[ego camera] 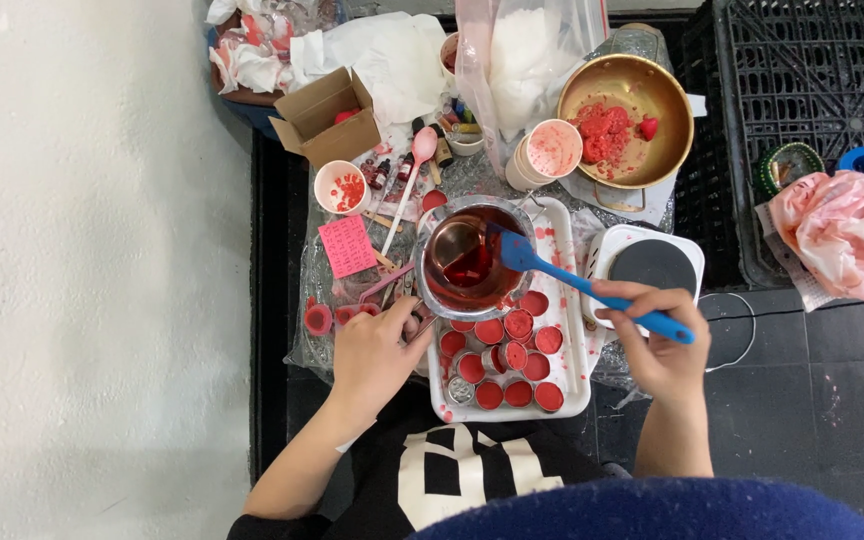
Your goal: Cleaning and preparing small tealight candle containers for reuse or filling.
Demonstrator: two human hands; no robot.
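The right hand (pixel 655 335) is closed around the handle of a blue silicone spatula (pixel 584 285), whose long axis runs on a slant from the grip at lower right up to the blade at upper left; the blade points into a small metal pot (pixel 469 258) of clear red liquid and rests at its right rim. The left hand (pixel 380 350) sits just left of and below the pot, fingers curled by the pot's handle near its lower left edge, though I cannot tell from here whether it truly grips it. Directly below the pot lies a white tray (pixel 580 385) packed with small round tins (pixel 518 324), most filled with red wax. Right of the pot, just past the spatula handle, stands a small white hot plate (pixel 652 262) with a dark round top. Above and right of the pot sits a brass bowl (pixel 625 120) holding crumbled red wax, with a paper cup (pixel 546 152) beside it. Left of the pot lie a pink spoon (pixel 413 180) and a pink note card (pixel 347 245).
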